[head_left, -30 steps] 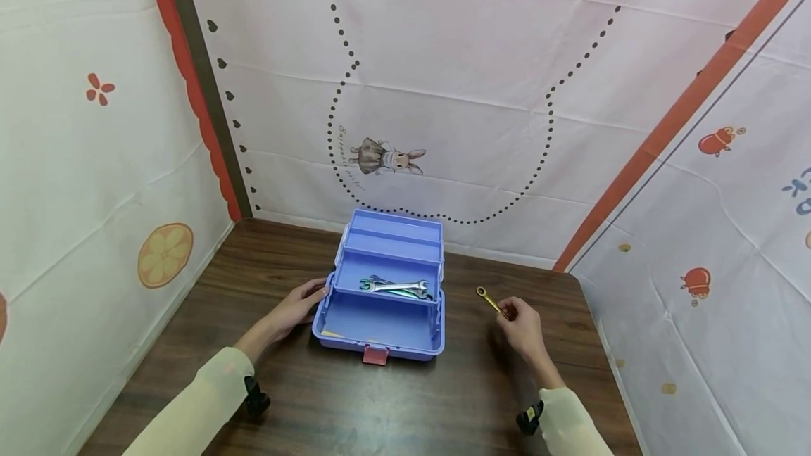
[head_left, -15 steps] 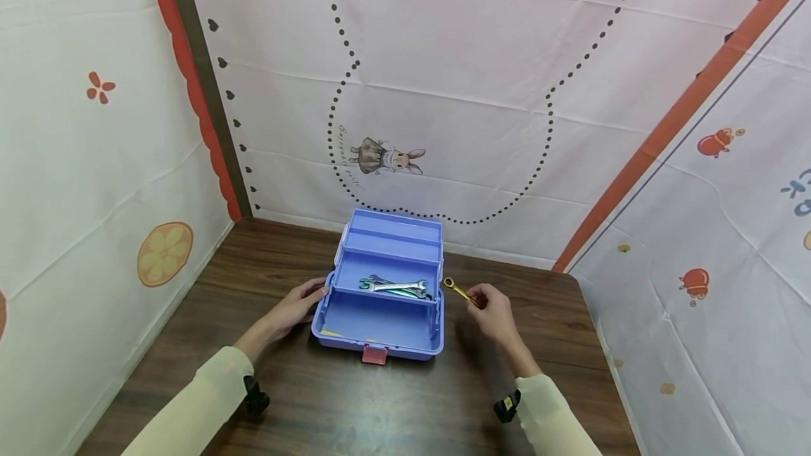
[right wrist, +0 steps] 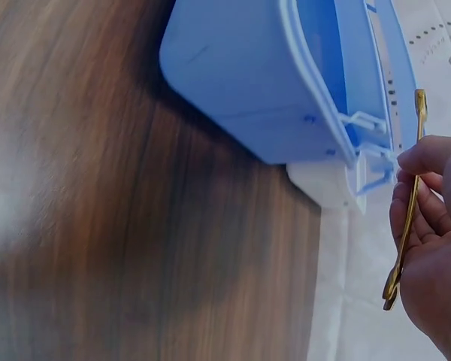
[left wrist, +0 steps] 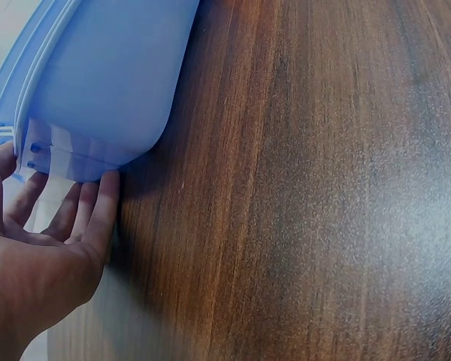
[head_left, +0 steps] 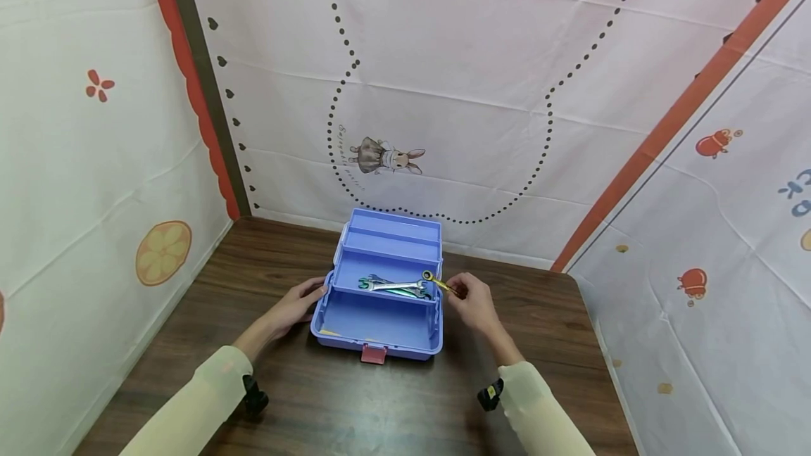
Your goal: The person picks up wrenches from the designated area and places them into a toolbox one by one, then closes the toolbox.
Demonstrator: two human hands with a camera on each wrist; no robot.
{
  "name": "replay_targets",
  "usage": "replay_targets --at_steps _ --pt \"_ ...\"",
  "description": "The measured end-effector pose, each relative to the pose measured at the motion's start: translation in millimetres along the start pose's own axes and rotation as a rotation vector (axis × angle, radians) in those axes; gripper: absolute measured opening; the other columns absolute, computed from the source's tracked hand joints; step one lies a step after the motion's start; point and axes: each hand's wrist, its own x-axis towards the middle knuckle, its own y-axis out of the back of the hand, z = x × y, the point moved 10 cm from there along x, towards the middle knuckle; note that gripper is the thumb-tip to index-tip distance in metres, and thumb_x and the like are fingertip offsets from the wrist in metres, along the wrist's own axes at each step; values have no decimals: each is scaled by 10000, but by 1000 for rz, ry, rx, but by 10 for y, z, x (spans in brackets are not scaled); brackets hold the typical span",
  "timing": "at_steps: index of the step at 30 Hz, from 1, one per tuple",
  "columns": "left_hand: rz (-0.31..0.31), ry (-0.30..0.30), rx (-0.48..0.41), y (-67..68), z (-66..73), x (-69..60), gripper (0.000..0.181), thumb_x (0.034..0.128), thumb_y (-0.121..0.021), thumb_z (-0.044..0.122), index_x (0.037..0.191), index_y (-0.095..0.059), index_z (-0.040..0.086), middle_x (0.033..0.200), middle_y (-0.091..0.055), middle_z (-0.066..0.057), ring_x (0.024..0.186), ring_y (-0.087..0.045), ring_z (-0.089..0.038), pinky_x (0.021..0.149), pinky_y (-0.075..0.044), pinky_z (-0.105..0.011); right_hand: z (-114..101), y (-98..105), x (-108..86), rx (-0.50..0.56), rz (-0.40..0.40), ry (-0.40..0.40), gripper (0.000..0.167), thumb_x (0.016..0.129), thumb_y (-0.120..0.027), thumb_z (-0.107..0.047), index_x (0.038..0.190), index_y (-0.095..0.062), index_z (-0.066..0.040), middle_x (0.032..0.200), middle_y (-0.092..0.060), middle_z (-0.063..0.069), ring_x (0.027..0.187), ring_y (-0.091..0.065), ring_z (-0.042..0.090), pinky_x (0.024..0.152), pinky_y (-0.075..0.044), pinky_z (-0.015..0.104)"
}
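A blue-purple toolbox (head_left: 380,322) stands open on the table, its tiers stepped up toward the back. Several silver and green wrenches (head_left: 395,286) lie crossed in its lowest tray (head_left: 364,266). My left hand (head_left: 293,308) holds the box's left side; in the left wrist view the thumb is at the rim and the fingertips touch the outer wall. My right hand (head_left: 475,305) pinches a gold-coloured wrench (right wrist: 407,226) between thumb and fingers. Its ring end is over the right edge of that tray, near the other wrenches.
A red latch (head_left: 374,354) hangs at the front of the box. Something yellow (head_left: 331,333) lies in its bottom compartment. Brown wood tabletop (head_left: 361,414) surrounds it, and printed white cloth walls (head_left: 494,160) enclose the table at the back and both sides.
My right hand has moved left with the gold-coloured wrench, from beside the toolbox to the tray's right edge. The left hand and toolbox have stayed in place.
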Motion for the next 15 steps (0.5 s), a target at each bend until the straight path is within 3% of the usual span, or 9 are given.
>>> replay_targets --at_steps 15 --pt "-5 -6 -1 0 -4 5 692 1112 -537 471 1652 -329 91 1642 -355 -250 1449 -443 -431 1056 -537 -552 -441 -352 236 -27 -89 103 153 899 -786 39 961 -724 -86 881 -650 7 783 -589 139 670 -527 274"
